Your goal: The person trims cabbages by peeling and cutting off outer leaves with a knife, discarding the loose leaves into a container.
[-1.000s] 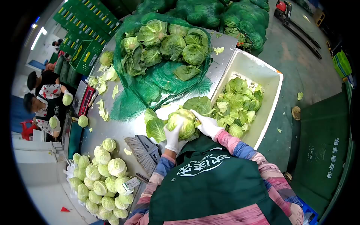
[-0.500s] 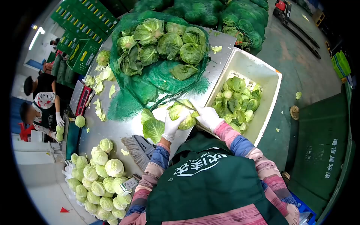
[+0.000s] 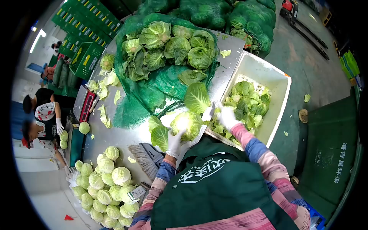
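My left hand (image 3: 175,143), in a white glove, is closed around the lower left side of a pale green cabbage (image 3: 186,125) over the metal table. My right hand (image 3: 227,117), also gloved, is closed on a knife (image 3: 208,114), whose blade is partly blurred. A large outer leaf (image 3: 197,98) stands up between the cabbage and the knife. Other loose leaves (image 3: 159,138) lie just left of the cabbage. Behind, a green mesh bag (image 3: 157,94) lies spread open with several untrimmed cabbages (image 3: 177,50) in it.
A white foam box (image 3: 278,105) of leaves stands at the right. At the front left are a brush (image 3: 142,159) and a pile of trimmed cabbages (image 3: 104,196). Farther left are a red scale (image 3: 87,105) and co-workers (image 3: 46,115). Full mesh bags (image 3: 251,25) stand behind.
My right hand has moved right, away from the cabbage, toward the foam box. A large leaf now stands off the cabbage's upper right side. My left hand still holds the cabbage.
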A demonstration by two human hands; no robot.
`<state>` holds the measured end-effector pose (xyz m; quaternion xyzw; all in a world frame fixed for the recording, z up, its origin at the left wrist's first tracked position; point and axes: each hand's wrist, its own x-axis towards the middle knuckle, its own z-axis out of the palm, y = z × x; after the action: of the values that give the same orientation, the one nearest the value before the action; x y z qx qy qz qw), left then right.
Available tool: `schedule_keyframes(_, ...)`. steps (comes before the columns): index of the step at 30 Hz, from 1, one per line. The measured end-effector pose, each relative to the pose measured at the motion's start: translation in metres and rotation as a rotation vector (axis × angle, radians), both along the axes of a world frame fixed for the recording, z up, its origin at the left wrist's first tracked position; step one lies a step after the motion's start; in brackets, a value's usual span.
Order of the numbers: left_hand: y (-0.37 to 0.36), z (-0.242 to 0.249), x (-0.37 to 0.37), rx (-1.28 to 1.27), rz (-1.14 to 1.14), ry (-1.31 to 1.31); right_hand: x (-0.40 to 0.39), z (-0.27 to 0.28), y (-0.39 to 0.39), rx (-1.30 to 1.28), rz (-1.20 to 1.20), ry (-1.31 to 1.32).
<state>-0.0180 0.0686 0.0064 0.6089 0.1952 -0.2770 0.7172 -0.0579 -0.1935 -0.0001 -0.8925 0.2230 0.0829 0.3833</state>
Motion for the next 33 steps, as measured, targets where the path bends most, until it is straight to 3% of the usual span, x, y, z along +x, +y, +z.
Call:
schedule_keyframes(3,-0.01,0.003,0.007,-0.03,-0.128,-0.016,-0.008,0.008,0.042,0.082,0.215,-0.078)
schedule_keyframes(5,-0.024,0.018,0.006,-0.037,-0.166,-0.01,-0.011,0.02,0.065,-0.086,0.301,-0.131)
schedule_keyframes(7,-0.042,0.025,-0.001,0.208,0.043,0.041,-0.009,0.015,0.071,-0.107,0.285,-0.096)
schedule_keyframes(9,-0.039,0.001,-0.007,0.178,0.04,-0.008,-0.003,0.007,0.06,-0.116,0.188,-0.01)
schedule_keyframes(11,-0.039,0.005,-0.008,-0.099,0.012,-0.059,0.0,-0.016,0.033,-0.089,0.016,0.113)
schedule_keyframes(15,-0.031,0.012,0.0,0.0,0.022,-0.017,-0.007,0.013,0.031,-0.175,0.094,0.12)
schedule_keyframes(17,-0.029,0.003,0.009,-0.02,-0.098,-0.127,-0.002,0.031,0.046,-0.23,0.375,-0.154)
schedule_keyframes(22,-0.032,0.009,0.01,0.111,-0.112,-0.145,0.016,0.031,0.047,-0.367,0.589,-0.14)
schedule_keyframes(29,-0.022,0.001,0.015,0.095,-0.23,-0.226,0.014,0.034,0.039,-0.361,0.684,-0.22)
schedule_keyframes(33,-0.028,0.022,0.014,0.06,-0.167,-0.155,0.018,0.04,0.047,-0.334,0.548,-0.106)
